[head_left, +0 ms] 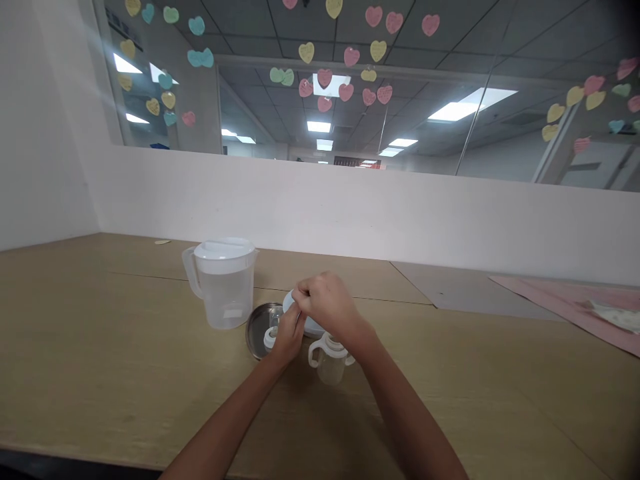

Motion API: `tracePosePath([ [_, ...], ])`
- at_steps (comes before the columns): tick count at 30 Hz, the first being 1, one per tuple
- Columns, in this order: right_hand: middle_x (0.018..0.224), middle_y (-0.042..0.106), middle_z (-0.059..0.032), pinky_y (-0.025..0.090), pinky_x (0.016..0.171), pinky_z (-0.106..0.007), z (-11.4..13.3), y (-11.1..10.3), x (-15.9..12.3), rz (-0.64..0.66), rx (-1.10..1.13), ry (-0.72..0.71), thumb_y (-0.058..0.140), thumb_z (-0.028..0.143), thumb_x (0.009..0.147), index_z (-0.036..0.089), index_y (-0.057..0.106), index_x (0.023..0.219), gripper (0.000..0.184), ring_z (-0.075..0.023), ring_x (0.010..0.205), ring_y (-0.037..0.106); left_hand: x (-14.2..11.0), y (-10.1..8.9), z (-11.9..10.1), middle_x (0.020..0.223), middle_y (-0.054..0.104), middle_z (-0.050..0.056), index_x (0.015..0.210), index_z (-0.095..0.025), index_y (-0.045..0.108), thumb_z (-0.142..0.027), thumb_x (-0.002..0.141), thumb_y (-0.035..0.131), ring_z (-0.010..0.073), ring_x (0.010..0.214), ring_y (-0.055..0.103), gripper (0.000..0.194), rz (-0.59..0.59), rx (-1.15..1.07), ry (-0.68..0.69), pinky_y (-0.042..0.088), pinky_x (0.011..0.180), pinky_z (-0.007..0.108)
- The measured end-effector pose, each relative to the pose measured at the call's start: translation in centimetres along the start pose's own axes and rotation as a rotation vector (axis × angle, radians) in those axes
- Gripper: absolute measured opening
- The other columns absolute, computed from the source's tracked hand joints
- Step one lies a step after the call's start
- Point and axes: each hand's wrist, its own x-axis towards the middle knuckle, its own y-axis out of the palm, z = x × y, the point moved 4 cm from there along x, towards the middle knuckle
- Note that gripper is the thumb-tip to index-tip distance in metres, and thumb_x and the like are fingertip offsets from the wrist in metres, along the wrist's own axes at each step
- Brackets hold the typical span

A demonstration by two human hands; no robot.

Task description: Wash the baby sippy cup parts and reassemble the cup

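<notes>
Centrally, hands: left hand and right hand met at the fingers; what they gripped could not be told.
Bottle: stood upright on the desk, near the right wrist.
Tray: held a white ring.
Jug: stood lidded, left of the tray.

Two bare forearms rise from the bottom edge and converge on a shared grip. The left forearm slants up to the right, its wrist below the grip, and the left hand points upward with fingers close together. The right forearm slants up to the left; its wrist sits right of the grip and below it. The right hand arches over the top, back of the hand upward, fingers curled down toward the left fingertips. Whatever lies between the fingertips is hidden.
</notes>
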Motion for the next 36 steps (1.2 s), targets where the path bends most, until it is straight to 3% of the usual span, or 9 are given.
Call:
tracePosePath([
  [6,0.045,0.047,0.0012,0.019,0.049,-0.024,0.1,-1.8,-1.2,-0.224,0.022,-0.014,0.041,0.015,0.078,0.016,0.055,0.048,0.034,-0.0082,0.046,0.031,0.1,0.1,-0.9,0.083,0.061,0.006,0.086,-0.017,0.056,-0.032,0.088,0.033,0.0177,0.077,0.054,0.027,0.000,-0.035,0.062,0.045,0.073,0.031],
  [11,0.040,0.035,0.0025,0.021,0.047,-0.023,-0.1,-5.1,-3.7,-0.652,0.097,-0.020,0.035,0.020,0.082,0.018,0.041,0.040,0.043,-0.0073,0.043,0.027,0.6,-0.3,-1.6,0.087,0.063,0.006,0.086,-0.017,0.057,-0.034,0.090,0.032,0.0168,0.079,0.054,0.030,0.008,0.008,0.080,0.043,0.075,0.029],
  [14,0.040,0.028,0.0036,0.021,0.046,-0.024,-1.3,-7.9,-5.7,-0.934,0.123,0.106,0.039,0.023,0.081,0.019,0.034,0.038,0.044,-0.0076,0.043,0.022,0.6,-0.3,-1.0,0.089,0.063,0.005,0.087,-0.017,0.059,-0.035,0.091,0.032,0.0166,0.082,0.055,0.032,0.017,0.018,0.070,0.042,0.075,0.027],
  [16,0.040,0.025,0.0046,0.020,0.046,-0.024,-3.3,-8.5,-5.8,-1.008,0.155,0.213,0.044,0.025,0.078,0.019,0.032,0.037,0.043,-0.0077,0.044,0.019,0.5,-0.3,-0.5,0.090,0.064,0.005,0.087,-0.017,0.060,-0.035,0.090,0.033,0.0167,0.083,0.056,0.032,0.024,0.018,0.066,0.042,0.075,0.027],
  [19,0.040,0.026,0.0049,0.020,0.046,-0.024,-8.4,-5.6,-3.4,-0.799,0.259,0.338,0.045,0.027,0.076,0.020,0.033,0.037,0.041,-0.0073,0.044,0.020,0.2,-0.2,0.0,0.089,0.065,0.004,0.088,-0.017,0.061,-0.037,0.090,0.035,0.0168,0.082,0.057,0.032,0.017,0.019,0.056,0.042,0.074,0.027],
  [24,0.036,0.039,0.0036,0.029,0.043,-0.020,-16.3,6.0,1.0,-0.087,0.620,0.590,0.047,0.035,0.074,0.017,0.047,0.046,0.033,-0.0080,0.038,0.038,-0.1,-0.4,0.1,0.090,0.066,0.004,0.089,-0.018,0.061,-0.037,0.088,0.040,0.0176,0.084,0.059,0.028,-0.011,0.017,0.031,0.044,0.076,0.028],
  [26,0.038,0.046,0.0020,0.033,0.042,-0.019,-17.6,9.0,1.4,-0.029,0.651,0.629,0.045,0.032,0.075,0.016,0.052,0.053,0.029,-0.0084,0.037,0.043,-0.1,-0.5,0.0,0.092,0.067,0.004,0.091,-0.018,0.060,-0.036,0.087,0.042,0.0177,0.086,0.060,0.026,-0.028,0.000,0.012,0.044,0.078,0.028],
  [29,0.047,0.056,-0.0012,0.037,0.041,-0.017,-17.9,11.3,1.4,0.017,0.675,0.662,0.044,0.027,0.077,0.013,0.059,0.068,0.023,-0.0084,0.039,0.050,-0.3,-0.5,-0.1,0.091,0.067,0.004,0.092,-0.018,0.058,-0.036,0.085,0.046,0.0173,0.086,0.061,0.023,-0.066,-0.032,-0.015,0.045,0.077,0.028],
  [36,0.065,0.067,-0.0087,0.037,0.035,-0.019,-15.5,11.3,2.2,0.124,0.617,0.585,0.054,0.015,0.071,0.009,0.063,0.092,0.023,-0.0114,0.040,0.056,-0.6,-0.4,-0.3,0.087,0.066,0.003,0.087,-0.019,0.056,-0.033,0.084,0.047,0.0159,0.083,0.061,0.018,-0.099,-0.025,-0.023,0.045,0.075,0.026],
])
